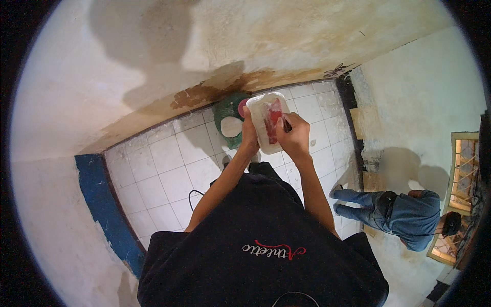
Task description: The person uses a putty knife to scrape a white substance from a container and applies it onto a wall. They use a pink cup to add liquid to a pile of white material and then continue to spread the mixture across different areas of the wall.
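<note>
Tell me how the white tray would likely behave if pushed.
The white tray is probably fairly light, since the left hand alone seems to support it. It looks stiff rather than floppy: its rim shows no obvious sag. A push could tip it, as that grip is on one side.

We see one curly word [276,250] on the black shirt [255,217], upside down, white and red. The wall [286,38] has a dark scribble [336,70], but we can't tell if it's writing.
</note>
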`<state>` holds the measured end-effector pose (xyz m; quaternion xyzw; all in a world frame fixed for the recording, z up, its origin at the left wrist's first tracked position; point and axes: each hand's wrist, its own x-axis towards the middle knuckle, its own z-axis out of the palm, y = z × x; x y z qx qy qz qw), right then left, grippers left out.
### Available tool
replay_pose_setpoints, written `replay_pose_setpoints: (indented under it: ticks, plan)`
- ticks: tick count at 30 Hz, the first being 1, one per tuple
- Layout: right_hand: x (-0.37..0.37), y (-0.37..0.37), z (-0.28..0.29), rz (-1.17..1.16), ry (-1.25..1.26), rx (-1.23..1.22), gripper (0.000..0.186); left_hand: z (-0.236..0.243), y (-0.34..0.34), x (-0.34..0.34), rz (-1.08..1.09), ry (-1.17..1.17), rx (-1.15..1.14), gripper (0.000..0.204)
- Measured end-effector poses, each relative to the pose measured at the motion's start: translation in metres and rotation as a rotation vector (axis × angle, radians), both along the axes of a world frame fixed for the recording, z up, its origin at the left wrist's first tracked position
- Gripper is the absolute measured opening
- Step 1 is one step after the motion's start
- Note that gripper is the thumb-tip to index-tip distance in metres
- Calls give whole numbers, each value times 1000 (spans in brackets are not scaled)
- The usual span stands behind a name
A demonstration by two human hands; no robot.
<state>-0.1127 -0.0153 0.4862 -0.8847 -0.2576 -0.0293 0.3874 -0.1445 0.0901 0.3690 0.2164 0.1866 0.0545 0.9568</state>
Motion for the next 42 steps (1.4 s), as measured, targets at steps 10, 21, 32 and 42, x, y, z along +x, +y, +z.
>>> replay_pose_setpoints:
  ticks: [10,21,32,42]
  plan:
    - [-3,0,1,17,50,-17,11,-6,-2,2,8,-34,-17,83]
    - [-9,9,-17,140,-197,81,4,2,2,-3,-1,80,71,84]
    - [-6,6,8,59,-92,45,6,-14,4,0,-57,-30,78,87]
    - [1,-3,8,-3,-42,1,11,-5,0,4,-4,5,7,78]
